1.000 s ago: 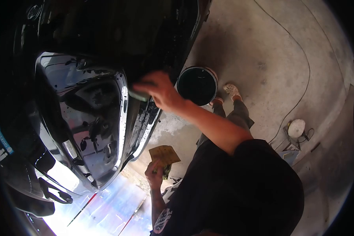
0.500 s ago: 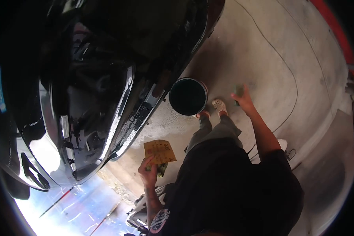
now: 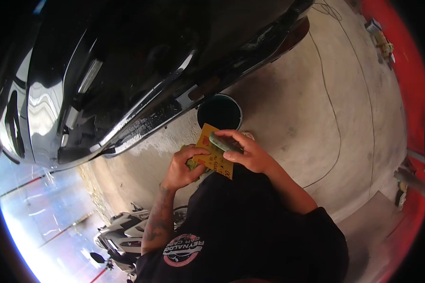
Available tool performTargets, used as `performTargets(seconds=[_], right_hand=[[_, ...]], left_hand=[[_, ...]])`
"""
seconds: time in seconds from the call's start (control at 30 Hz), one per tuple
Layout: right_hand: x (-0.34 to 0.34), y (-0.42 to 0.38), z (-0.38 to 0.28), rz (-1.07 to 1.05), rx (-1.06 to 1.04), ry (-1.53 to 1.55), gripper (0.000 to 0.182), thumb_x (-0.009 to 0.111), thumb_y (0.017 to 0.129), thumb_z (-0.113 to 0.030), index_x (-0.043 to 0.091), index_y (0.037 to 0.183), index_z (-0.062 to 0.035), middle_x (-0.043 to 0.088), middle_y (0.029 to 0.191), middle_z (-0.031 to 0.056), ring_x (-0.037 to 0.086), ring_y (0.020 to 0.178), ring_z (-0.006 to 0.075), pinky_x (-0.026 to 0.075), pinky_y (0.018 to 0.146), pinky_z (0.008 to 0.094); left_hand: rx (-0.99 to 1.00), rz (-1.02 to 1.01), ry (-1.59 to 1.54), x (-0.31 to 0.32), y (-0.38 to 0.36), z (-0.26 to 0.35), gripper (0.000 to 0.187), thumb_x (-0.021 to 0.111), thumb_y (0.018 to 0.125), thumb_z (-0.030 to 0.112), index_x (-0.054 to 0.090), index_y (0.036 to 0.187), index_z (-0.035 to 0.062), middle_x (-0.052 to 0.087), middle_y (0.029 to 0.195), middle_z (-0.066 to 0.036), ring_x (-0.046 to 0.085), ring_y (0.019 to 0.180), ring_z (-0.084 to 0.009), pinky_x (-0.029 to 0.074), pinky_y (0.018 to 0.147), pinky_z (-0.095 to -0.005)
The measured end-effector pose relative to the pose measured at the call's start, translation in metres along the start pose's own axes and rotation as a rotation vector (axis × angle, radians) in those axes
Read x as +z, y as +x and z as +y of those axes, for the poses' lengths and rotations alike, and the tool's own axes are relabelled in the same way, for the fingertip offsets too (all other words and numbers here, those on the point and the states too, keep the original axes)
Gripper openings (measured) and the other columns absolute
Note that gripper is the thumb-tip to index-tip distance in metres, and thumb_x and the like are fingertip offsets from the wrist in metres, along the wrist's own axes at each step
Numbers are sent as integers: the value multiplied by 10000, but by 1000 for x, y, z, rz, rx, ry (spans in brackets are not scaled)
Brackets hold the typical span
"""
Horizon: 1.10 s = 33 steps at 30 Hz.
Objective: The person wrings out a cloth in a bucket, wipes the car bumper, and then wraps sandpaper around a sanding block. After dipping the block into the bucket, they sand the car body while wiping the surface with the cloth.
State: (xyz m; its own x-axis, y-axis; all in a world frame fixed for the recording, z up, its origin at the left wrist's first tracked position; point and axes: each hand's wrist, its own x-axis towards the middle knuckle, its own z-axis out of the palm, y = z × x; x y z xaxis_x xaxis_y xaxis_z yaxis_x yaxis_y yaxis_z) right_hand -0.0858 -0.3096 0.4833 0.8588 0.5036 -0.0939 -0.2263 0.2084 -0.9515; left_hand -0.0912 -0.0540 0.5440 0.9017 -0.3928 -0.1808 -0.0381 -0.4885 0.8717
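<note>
In front of my torso my two hands are close together. My left hand is closed on a yellow sheet of sandpaper, its printed back facing up. A crumpled yellow-green cloth shows under the fingers of the same hand. My right hand grips a pale green sanding block, which overlaps the upper edge of the sheet. Just beyond the hands, a round bucket with dark contents stands on the floor, partly hidden by the sheet.
A glossy black car fills the upper left, its lower edge wet beside the bucket. A motorcycle is parked at lower left. Thin cables run over the concrete floor. Small items lie along the red wall.
My right hand has come in from the right with the green block, and my left hand has moved up and inward with the sandpaper; they now meet. My view has turned.
</note>
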Motion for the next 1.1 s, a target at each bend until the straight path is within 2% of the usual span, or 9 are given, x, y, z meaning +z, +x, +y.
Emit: performTargets(seconds=[0.13,0.23,0.33,0.43,0.47,0.6,0.8,1.0,1.1], right_hand=[[6,-2,-4,-4,72,-57,565,689,976,-207,501,1486,-50,547,1438,110,526,1322,218,404,1119,368],[11,-4,-7,40,63,-52,578,711,959,-201,505,1477,-48,531,1448,107,496,1349,216,383,1136,374],[17,-1,-10,48,1,-25,604,736,936,-174,501,1478,-51,513,1451,108,468,1374,218,363,1152,377],[16,8,-14,19,-133,-94,609,765,909,-162,528,1460,-55,505,1444,120,469,1378,240,363,1155,383],[15,11,-16,5,-183,-132,607,775,899,-161,543,1450,-57,503,1441,125,475,1377,250,366,1155,386],[15,16,-36,42,-300,-306,539,826,874,-219,640,1362,-82,563,1358,147,551,1258,310,434,1084,395],[17,21,-43,16,-327,-424,537,816,877,-193,626,1367,-84,587,1354,142,550,1228,315,423,1069,400],[33,20,-35,138,-225,-223,520,797,891,-171,594,1355,-54,584,1357,139,531,1245,318,417,1073,405],[34,24,-30,130,-335,-369,493,791,897,-161,601,1335,-42,582,1364,139,529,1247,320,418,1071,400]], left_hand=[[-32,-31,-50,2,0,11,363,747,751,-21,722,1110,31,716,1051,-148,686,989,-287,535,900,-365],[57,-33,-94,4,1,11,606,751,762,-24,630,1351,43,691,1232,-165,684,1010,-244,534,927,-353],[-115,160,-504,15,2,29,951,767,746,-19,365,1605,56,571,1458,-207,650,1152,-234,505,1023,-344],[-86,58,-610,11,8,11,1161,780,726,2,121,1680,52,451,1572,-243,579,1295,-247,448,1115,-356],[-144,10,-612,7,8,9,1137,789,700,36,187,1664,12,450,1583,-201,501,1394,-246,395,1161,-360],[-196,-30,-762,3,6,6,1085,797,674,83,292,1629,-25,497,1542,-125,503,1380,-223,363,1173,-352],[-187,-52,-724,-1,3,4,1080,823,683,149,312,1619,-23,508,1525,-120,462,1409,-226,303,1206,-358],[-224,-26,-749,-1,-1,10,1064,801,702,63,287,1630,-6,485,1540,-110,428,1442,-227,283,1222,-363],[-241,-33,-726,-2,-5,11,1063,809,716,44,277,1635,3,477,1544,-107,421,1448,-227,282,1226,-365]])
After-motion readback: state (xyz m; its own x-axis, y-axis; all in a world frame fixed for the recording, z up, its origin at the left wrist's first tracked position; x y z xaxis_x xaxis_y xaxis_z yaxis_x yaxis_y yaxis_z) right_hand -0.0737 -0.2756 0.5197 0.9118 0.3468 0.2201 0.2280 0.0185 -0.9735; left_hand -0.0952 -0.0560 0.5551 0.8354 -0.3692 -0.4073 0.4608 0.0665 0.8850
